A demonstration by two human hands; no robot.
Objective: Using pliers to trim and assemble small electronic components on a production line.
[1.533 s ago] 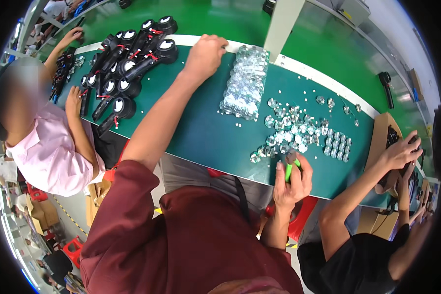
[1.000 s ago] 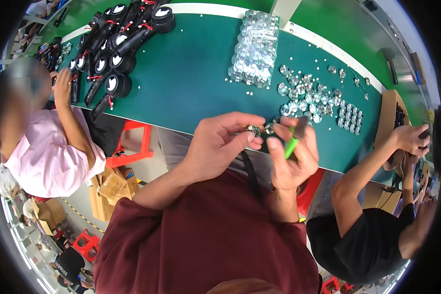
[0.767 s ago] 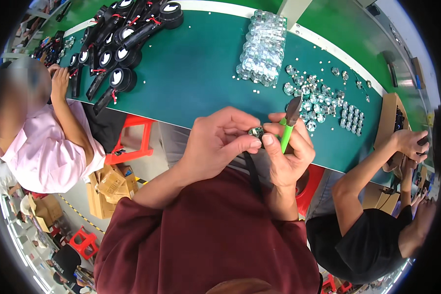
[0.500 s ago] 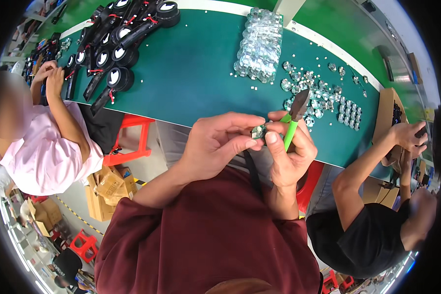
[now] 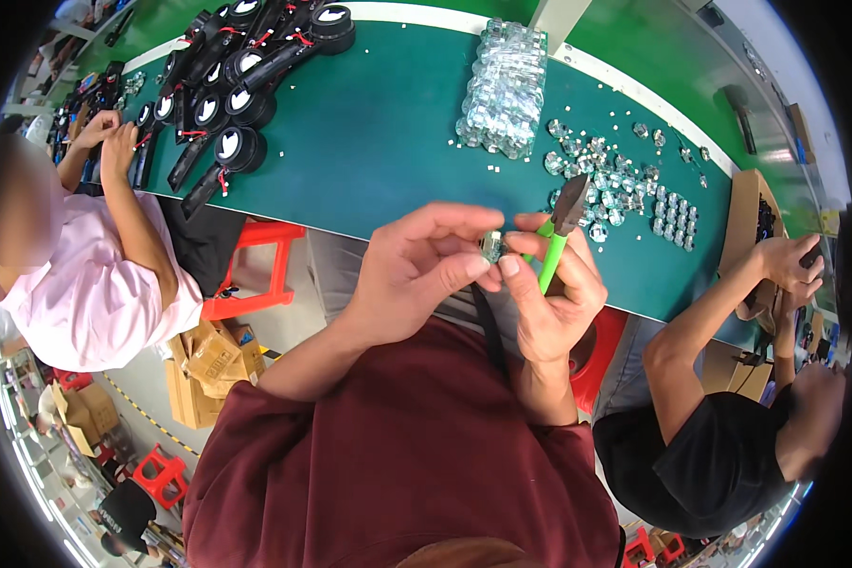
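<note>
In front of my chest, a small green circuit board (image 5: 491, 246) with silvery parts is pinched at the fingertips of my left hand (image 5: 398, 275). The left index finger arches above it, and the thumb lies below. My right hand (image 5: 557, 308) is wrapped round green-handled pliers (image 5: 551, 260), whose dark, pointed jaws (image 5: 570, 203) stick up past the fingers. The right thumb and a fingertip meet the board's right side. Just beyond the right hand, many loose round circuit boards (image 5: 615, 178) lie scattered on the green table (image 5: 379, 142).
Stacked boards in clear wrap (image 5: 505, 90) stand at the back. A small panel of boards (image 5: 674, 221) lies to the right. Black round-headed devices with red wires (image 5: 241, 150) are heaped at the left. Co-workers sit either side, near a cardboard box (image 5: 753, 213) and red stool (image 5: 273, 270).
The board has turned and shifted slightly left between my fingertips. My right hand and the pliers have moved a little left and down; the left index finger has lifted.
</note>
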